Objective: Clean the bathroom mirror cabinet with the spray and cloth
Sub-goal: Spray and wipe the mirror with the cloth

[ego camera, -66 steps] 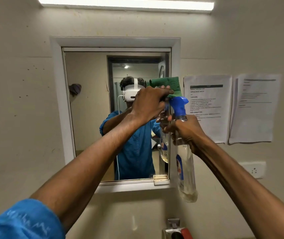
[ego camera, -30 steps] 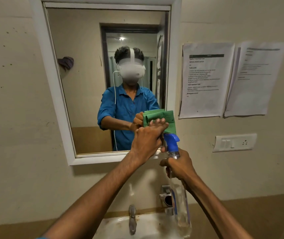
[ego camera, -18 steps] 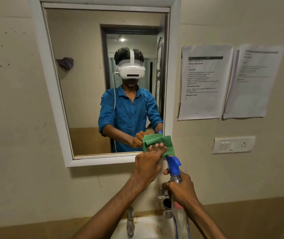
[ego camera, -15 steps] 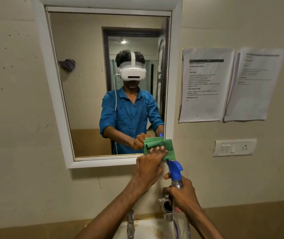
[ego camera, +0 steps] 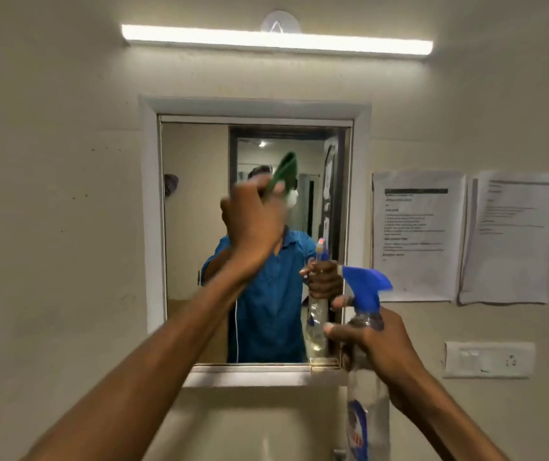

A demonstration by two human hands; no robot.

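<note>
Left hand (ego camera: pixel 253 224) gripping green cloth (ego camera: pixel 283 174) mid-mirror (ego camera: pixel 196 261), right hand (ego camera: pixel 379 347) gripping near-empty spray bottle (ego camera: pixel 368 417) by frame's right edge

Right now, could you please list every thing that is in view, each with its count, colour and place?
mirror: one, white frame, on the wall at centre
light: one, white, lit, above the mirror
papers: two, white with print, on the wall right of the mirror
switch plate: one, white, below the papers
cloth: one, green, raised in front of the mirror
spray: one, clear bottle with blue head, lower right
left hand: grips the cloth
right hand: holds the spray by its neck
</note>
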